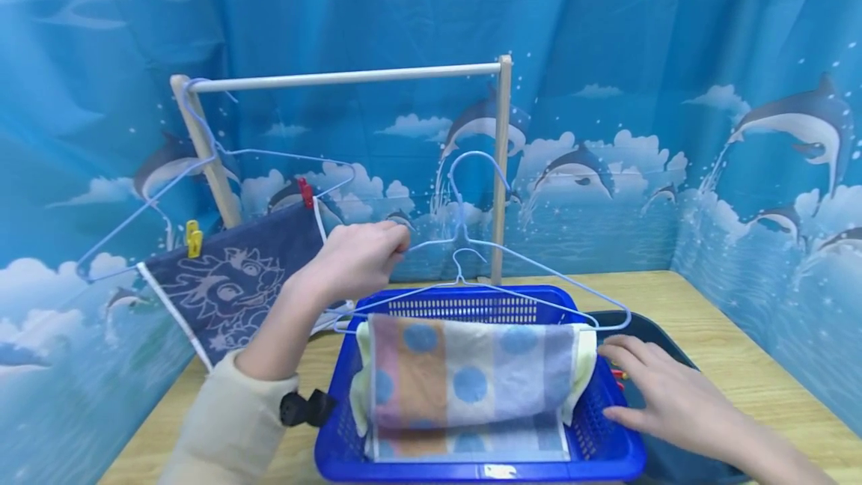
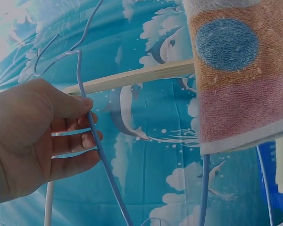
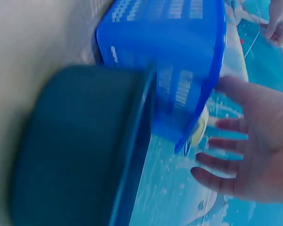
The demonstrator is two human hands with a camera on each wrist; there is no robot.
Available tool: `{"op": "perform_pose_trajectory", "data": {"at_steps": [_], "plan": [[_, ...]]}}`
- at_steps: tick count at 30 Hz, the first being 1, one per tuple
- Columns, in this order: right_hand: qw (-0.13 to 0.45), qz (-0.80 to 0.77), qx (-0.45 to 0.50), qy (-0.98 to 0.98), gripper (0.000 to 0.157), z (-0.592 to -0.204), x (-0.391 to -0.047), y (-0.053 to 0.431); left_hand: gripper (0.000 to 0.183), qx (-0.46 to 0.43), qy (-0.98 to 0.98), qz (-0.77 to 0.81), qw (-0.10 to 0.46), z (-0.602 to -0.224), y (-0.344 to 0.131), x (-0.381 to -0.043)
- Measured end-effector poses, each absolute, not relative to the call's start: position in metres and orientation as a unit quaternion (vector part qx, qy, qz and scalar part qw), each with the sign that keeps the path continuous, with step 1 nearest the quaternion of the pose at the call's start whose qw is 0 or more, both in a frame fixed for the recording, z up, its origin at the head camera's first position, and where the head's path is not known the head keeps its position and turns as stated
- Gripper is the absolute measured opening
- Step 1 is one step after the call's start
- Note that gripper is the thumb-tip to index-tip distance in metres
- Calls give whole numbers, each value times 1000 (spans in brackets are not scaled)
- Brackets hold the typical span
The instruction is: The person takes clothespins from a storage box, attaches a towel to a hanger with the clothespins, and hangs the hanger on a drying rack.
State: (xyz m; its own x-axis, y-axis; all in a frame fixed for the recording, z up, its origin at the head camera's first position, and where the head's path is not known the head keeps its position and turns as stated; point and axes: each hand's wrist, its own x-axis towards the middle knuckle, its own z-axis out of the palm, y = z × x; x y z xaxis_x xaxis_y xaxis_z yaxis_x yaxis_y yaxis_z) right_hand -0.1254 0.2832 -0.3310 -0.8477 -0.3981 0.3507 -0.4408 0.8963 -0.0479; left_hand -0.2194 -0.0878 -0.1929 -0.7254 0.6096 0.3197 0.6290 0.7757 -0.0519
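Note:
My left hand [image 1: 367, 257] pinches the wire of a light-blue hanger [image 2: 112, 181] between thumb and fingers. Draped over this hanger is a striped towel [image 1: 471, 376] with blue dots, held above a blue basket. A second hanger [image 1: 460, 269] with a pale yellow-green cloth [image 1: 584, 365] shows behind the towel, at the basket. My right hand [image 1: 673, 395] holds nothing, its fingers spread beside the basket's right side and over a dark basin. In the right wrist view its palm and separated fingers show plainly.
A drying rack [image 1: 350, 78] stands behind. On its left end hangs another hanger with a navy cloth [image 1: 263, 268], clipped by yellow [image 1: 194, 239] and red [image 1: 306, 193] clothespins. The blue basket [image 1: 404, 470] is in front, the dark basin [image 1: 680, 358] to its right.

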Motion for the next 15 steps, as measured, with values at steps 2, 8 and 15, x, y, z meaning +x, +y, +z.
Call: {"op": "perform_pose_trajectory", "data": {"at_steps": [2, 8, 15], "plan": [[156, 70, 236, -957, 70, -329, -133, 287, 8, -334, -928, -28, 165, -192, -88, -219], [139, 73, 275, -949, 59, -328, -153, 291, 6, -337, -926, -31, 167, -192, -88, -219], [152, 58, 279, -946, 47, -330, -161, 287, 7, -333, -926, -23, 178, -187, -90, -216]]}}
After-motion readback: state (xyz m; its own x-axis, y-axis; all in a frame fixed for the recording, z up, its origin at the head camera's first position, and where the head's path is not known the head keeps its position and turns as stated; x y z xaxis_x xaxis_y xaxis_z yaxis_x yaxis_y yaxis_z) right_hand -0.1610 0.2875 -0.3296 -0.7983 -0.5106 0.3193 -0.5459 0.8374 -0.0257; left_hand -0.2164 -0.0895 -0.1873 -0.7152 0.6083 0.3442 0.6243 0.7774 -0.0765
